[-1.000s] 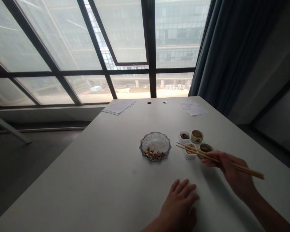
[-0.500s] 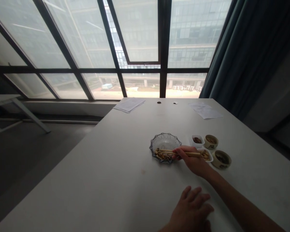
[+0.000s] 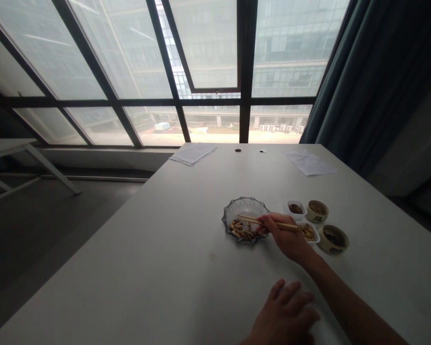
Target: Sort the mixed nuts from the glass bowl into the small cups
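Note:
My right hand (image 3: 282, 232) is closed around a pair of wooden chopsticks (image 3: 249, 219). Their tips point left over a scalloped clear glass bowl (image 3: 249, 206), with no food visible between them. Brown and pale pieces of food (image 3: 242, 230) lie in the near part of that bowl; I cannot make out their kind. My left hand (image 3: 283, 314) is low in the view near the table's front, fingers spread and holding nothing. Partly behind my right hand is a white dish of pale food (image 3: 309, 233).
A white dish with dark pieces (image 3: 295, 209) and two round pots, one farther (image 3: 316, 211) and one nearer (image 3: 333, 238), stand right of the bowl on the white table (image 3: 158, 249). Papers lie at the back left (image 3: 194, 154) and back right (image 3: 309, 163).
The chopsticks' tips have lifted off the food in the glass bowl and moved slightly right. My left hand stays nearly where it was. The whole view has shifted a little.

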Motion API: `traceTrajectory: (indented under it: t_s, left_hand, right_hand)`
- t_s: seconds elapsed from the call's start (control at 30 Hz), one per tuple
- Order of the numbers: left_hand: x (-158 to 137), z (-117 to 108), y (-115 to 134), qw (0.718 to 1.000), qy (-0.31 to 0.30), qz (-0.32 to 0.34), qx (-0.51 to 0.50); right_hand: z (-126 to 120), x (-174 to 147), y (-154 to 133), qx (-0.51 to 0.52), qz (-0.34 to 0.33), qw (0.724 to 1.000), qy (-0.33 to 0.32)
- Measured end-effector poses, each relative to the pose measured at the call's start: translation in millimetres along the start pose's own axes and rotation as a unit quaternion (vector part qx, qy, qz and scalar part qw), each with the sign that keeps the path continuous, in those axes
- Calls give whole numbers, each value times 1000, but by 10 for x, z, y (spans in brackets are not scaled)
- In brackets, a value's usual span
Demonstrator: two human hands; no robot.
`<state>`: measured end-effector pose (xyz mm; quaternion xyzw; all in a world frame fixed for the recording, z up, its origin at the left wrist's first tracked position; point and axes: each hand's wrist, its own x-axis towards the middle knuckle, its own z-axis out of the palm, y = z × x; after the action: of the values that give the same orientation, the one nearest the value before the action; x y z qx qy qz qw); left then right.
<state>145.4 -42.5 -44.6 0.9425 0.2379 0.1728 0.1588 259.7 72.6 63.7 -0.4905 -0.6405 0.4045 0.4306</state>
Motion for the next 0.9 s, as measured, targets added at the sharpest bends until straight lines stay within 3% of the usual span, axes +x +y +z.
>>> traceTrajectory:
  t_s: [0.67, 0.9]
  left_hand:
    - [7, -5, 7, 1000, 6, -1, 4]
    - [11, -52, 37, 999, -9, -18, -28]
  right_hand:
    - [243, -51, 175, 121, 40, 990, 66]
    - [78, -52, 6, 157, 38, 976, 143]
